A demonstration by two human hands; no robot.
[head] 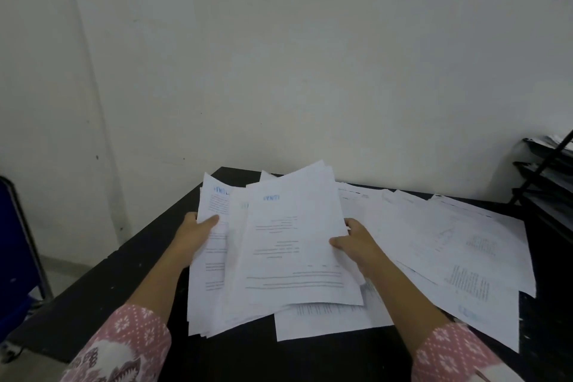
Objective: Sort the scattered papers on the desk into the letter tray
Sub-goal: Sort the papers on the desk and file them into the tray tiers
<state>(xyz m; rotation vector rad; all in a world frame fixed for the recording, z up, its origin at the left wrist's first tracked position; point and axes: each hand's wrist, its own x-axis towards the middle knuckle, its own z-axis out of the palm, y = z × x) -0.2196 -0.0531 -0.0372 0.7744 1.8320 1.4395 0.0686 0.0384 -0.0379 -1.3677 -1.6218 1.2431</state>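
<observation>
Pink patterned sleeves are sitting lowest in my feed, one on each forearm, both reaching forward over the black surface. Left hand is gripping the left edge of a stack of papers, thumb lying on top of the sheets, fingers hidden under them. Right hand is gripping the right edge of the same stack, thumb pressing on the top sheet, fingers curling beneath. I'm seeing the stack fanning out unevenly between the two hands, its far end tilting up off the surface, printed lines and a blue heading showing on the top pages; text is too blurred for me to read.

Under the stack's near corner one more sheet is lying flat. Loose papers are spreading right of the right hand, overlapping each other and covering most of that side of the surface. A black tiered letter tray is standing at the far right edge, just beyond those loose papers and well apart from the held stack, white sheets showing in its top tier. Behind everything a pale wall is filling the upper view. A blue object is standing on the floor at far left; I cannot tell what it is.
</observation>
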